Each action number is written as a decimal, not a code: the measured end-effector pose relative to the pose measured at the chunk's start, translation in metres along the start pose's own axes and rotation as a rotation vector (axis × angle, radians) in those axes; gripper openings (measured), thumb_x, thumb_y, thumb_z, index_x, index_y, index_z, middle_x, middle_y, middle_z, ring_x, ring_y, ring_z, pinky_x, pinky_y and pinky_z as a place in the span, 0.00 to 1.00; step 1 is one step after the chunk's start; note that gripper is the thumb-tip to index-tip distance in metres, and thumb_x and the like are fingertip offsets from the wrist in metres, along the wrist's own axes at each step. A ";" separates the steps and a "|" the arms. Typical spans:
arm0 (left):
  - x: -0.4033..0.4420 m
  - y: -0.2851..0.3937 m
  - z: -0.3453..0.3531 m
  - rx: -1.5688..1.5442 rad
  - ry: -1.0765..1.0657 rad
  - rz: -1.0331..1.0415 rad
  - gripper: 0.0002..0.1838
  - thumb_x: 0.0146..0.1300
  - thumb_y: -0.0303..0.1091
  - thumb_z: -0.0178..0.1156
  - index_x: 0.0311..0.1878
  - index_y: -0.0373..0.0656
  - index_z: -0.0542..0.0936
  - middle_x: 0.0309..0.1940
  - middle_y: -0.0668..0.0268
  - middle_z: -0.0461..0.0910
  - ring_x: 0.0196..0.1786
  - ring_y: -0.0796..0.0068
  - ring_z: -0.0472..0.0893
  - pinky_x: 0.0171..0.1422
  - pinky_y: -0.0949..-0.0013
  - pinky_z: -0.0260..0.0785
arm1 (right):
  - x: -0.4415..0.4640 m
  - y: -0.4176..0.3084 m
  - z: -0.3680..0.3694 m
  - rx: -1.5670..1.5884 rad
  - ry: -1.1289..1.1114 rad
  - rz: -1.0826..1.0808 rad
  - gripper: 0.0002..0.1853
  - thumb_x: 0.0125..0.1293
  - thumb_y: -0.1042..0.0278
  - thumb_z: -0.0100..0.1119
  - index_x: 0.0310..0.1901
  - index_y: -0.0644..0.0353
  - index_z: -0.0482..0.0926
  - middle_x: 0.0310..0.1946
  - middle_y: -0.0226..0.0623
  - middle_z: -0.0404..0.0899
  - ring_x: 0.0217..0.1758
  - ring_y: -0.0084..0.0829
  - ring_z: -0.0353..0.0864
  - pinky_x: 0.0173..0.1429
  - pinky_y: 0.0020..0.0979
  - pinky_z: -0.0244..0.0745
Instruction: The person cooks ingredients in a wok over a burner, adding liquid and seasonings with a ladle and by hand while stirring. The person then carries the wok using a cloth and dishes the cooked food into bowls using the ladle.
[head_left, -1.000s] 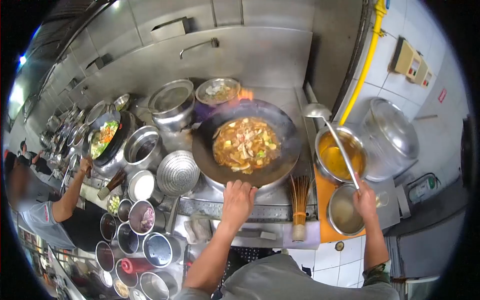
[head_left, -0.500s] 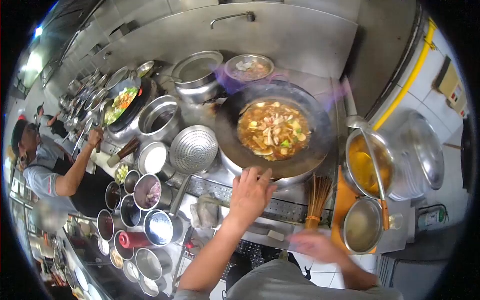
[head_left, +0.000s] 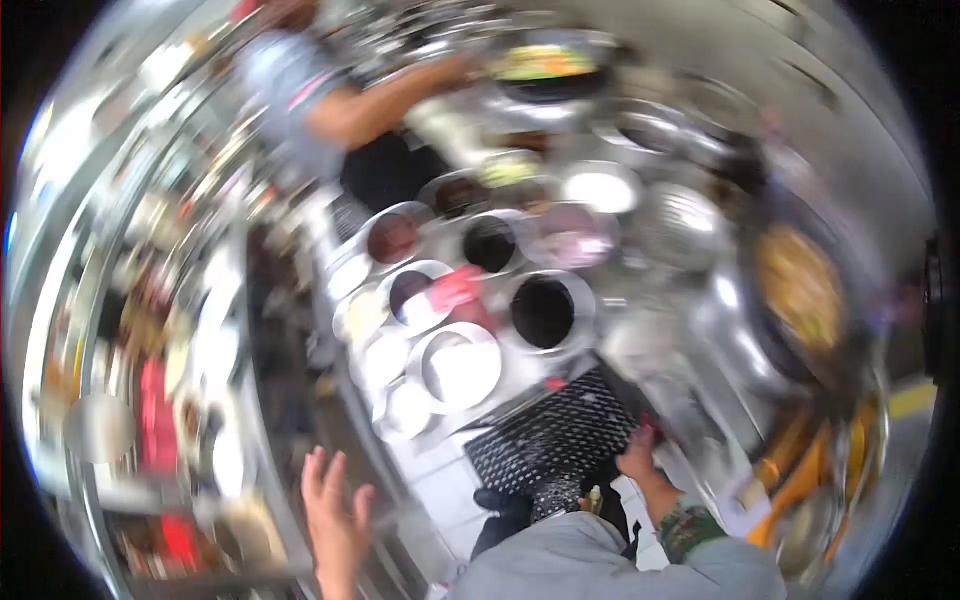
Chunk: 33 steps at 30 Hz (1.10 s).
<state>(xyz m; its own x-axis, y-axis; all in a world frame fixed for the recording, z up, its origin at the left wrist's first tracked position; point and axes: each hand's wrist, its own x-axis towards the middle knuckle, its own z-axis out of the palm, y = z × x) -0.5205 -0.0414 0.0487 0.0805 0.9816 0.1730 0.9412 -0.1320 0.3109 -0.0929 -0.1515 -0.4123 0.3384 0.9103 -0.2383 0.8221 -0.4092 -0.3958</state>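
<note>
My left hand (head_left: pixel 337 515) is raised at the lower left, its fingers apart and nothing in it. It is nearest to the shelving on the left. At the stove's front edge my right hand (head_left: pixel 640 462) has its fingers closed at a small red knob (head_left: pixel 649 428); blur hides the exact grip. The wok (head_left: pixel 745 330) stands on the stove at the right, with cooked food in brown sauce (head_left: pixel 802 288) inside. A perforated black panel (head_left: pixel 545 435) lies left of my right hand.
Several round pots of ingredients crowd the counter, among them a dark-filled pot (head_left: pixel 543 312) and a red bottle (head_left: pixel 455 290). A co-worker's arm (head_left: pixel 385 105) reaches to another wok (head_left: pixel 545 85). Stocked shelves (head_left: pixel 205 330) line the left side.
The view has swung left and is blurred. My left hand has gone from the wok's near rim to the shelving side. My right hand has moved to the red knob.
</note>
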 end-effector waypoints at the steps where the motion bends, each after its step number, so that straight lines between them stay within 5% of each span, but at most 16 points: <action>1: -0.022 -0.033 -0.023 0.042 0.057 -0.132 0.30 0.56 0.26 0.66 0.64 0.42 0.71 0.68 0.49 0.62 0.70 0.44 0.62 0.72 0.52 0.56 | 0.000 -0.011 -0.018 0.095 -0.089 0.064 0.45 0.44 0.59 0.64 0.63 0.77 0.60 0.69 0.63 0.52 0.75 0.58 0.44 0.78 0.48 0.43; 2: -0.039 -0.055 -0.049 0.080 0.111 -0.250 0.29 0.57 0.26 0.65 0.64 0.42 0.71 0.69 0.50 0.62 0.71 0.45 0.61 0.72 0.53 0.56 | 0.000 -0.025 -0.053 0.133 -0.194 0.044 0.47 0.47 0.56 0.66 0.66 0.75 0.59 0.72 0.61 0.47 0.77 0.55 0.41 0.79 0.43 0.41; 3: -0.058 -0.078 -0.073 0.143 0.178 -0.360 0.28 0.58 0.27 0.64 0.64 0.42 0.72 0.69 0.50 0.62 0.71 0.47 0.62 0.73 0.53 0.55 | 0.007 -0.005 -0.022 -0.196 -0.228 0.155 0.48 0.51 0.52 0.65 0.69 0.73 0.56 0.74 0.58 0.42 0.79 0.51 0.38 0.78 0.39 0.45; 4: -0.079 -0.102 -0.095 0.180 0.260 -0.488 0.27 0.59 0.26 0.63 0.63 0.42 0.72 0.69 0.50 0.62 0.70 0.49 0.63 0.73 0.55 0.55 | 0.014 0.021 0.016 0.198 -0.093 0.330 0.44 0.54 0.51 0.64 0.67 0.70 0.61 0.72 0.56 0.54 0.76 0.49 0.49 0.76 0.39 0.52; 6: -0.122 -0.146 -0.140 0.322 0.432 -0.534 0.26 0.61 0.26 0.61 0.64 0.41 0.72 0.68 0.50 0.63 0.70 0.51 0.64 0.73 0.57 0.54 | 0.012 -0.102 -0.065 -0.423 -0.815 0.105 0.38 0.55 0.51 0.62 0.63 0.68 0.69 0.63 0.55 0.69 0.69 0.49 0.66 0.71 0.39 0.62; 8: -0.150 -0.169 -0.185 0.470 0.621 -0.648 0.25 0.62 0.26 0.58 0.64 0.39 0.71 0.67 0.50 0.63 0.70 0.53 0.64 0.73 0.58 0.53 | -0.009 -0.207 -0.089 -0.402 -0.820 -0.208 0.26 0.56 0.56 0.61 0.54 0.64 0.78 0.51 0.53 0.79 0.56 0.51 0.78 0.60 0.43 0.73; 10: -0.174 -0.204 -0.222 0.581 0.763 -0.656 0.24 0.64 0.27 0.57 0.64 0.38 0.71 0.67 0.51 0.64 0.69 0.54 0.64 0.73 0.57 0.53 | -0.038 -0.337 -0.115 -0.131 -0.886 -0.459 0.30 0.58 0.52 0.58 0.58 0.62 0.75 0.52 0.55 0.78 0.57 0.51 0.78 0.61 0.42 0.72; 13: -0.181 -0.231 -0.250 0.634 0.955 -0.712 0.23 0.67 0.30 0.57 0.65 0.40 0.70 0.67 0.52 0.64 0.69 0.57 0.65 0.71 0.56 0.55 | -0.063 -0.498 -0.134 0.211 -0.921 -0.864 0.26 0.63 0.57 0.59 0.60 0.63 0.73 0.42 0.49 0.81 0.41 0.46 0.82 0.48 0.37 0.76; 20: -0.172 -0.276 -0.276 0.549 1.276 -0.727 0.29 0.68 0.33 0.58 0.70 0.43 0.63 0.67 0.55 0.64 0.67 0.59 0.66 0.69 0.57 0.56 | -0.046 -0.781 -0.228 0.689 -0.646 -1.323 0.20 0.63 0.70 0.61 0.58 0.62 0.76 0.40 0.35 0.83 0.31 0.19 0.77 0.37 0.23 0.74; 22: -0.173 -0.287 -0.298 0.571 1.355 -0.560 0.29 0.69 0.33 0.57 0.71 0.43 0.63 0.67 0.55 0.64 0.68 0.58 0.66 0.70 0.56 0.55 | -0.027 -0.853 -0.258 0.737 -0.443 -1.509 0.19 0.64 0.70 0.59 0.57 0.62 0.77 0.38 0.34 0.84 0.31 0.19 0.79 0.37 0.23 0.75; 24: -0.163 -0.287 -0.328 0.641 1.398 -0.651 0.29 0.69 0.34 0.56 0.71 0.43 0.61 0.69 0.56 0.63 0.68 0.57 0.66 0.71 0.56 0.53 | -0.019 -0.930 -0.295 0.902 -0.370 -1.640 0.18 0.64 0.69 0.59 0.55 0.64 0.79 0.37 0.33 0.83 0.31 0.19 0.80 0.37 0.22 0.75; 30: -0.131 -0.334 -0.372 0.545 1.479 -0.527 0.30 0.68 0.32 0.57 0.71 0.40 0.61 0.63 0.53 0.69 0.63 0.63 0.70 0.69 0.65 0.57 | 0.007 -1.176 -0.359 0.734 -0.022 -1.816 0.16 0.61 0.65 0.62 0.50 0.61 0.81 0.34 0.36 0.85 0.34 0.23 0.83 0.40 0.26 0.77; 32: -0.137 -0.340 -0.368 0.555 1.533 -0.865 0.31 0.67 0.31 0.59 0.70 0.36 0.60 0.53 0.55 0.74 0.55 0.69 0.73 0.63 0.69 0.62 | 0.021 -1.253 -0.353 0.603 0.115 -1.822 0.16 0.61 0.66 0.62 0.50 0.60 0.82 0.34 0.36 0.85 0.33 0.22 0.82 0.38 0.26 0.77; 33: -0.142 -0.342 -0.365 0.503 1.562 -0.842 0.31 0.67 0.31 0.59 0.70 0.35 0.59 0.50 0.57 0.75 0.52 0.71 0.74 0.61 0.70 0.63 | 0.030 -1.291 -0.346 0.480 0.209 -1.865 0.15 0.58 0.65 0.64 0.46 0.59 0.84 0.33 0.37 0.85 0.34 0.24 0.83 0.40 0.27 0.78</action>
<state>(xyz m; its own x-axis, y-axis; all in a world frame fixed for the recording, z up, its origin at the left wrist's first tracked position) -0.9739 -0.1855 0.2590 -0.4710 -0.2876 0.8339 0.5871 0.6033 0.5397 -0.9858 0.4261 0.3981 -0.6075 0.1292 0.7837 -0.0064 0.9858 -0.1675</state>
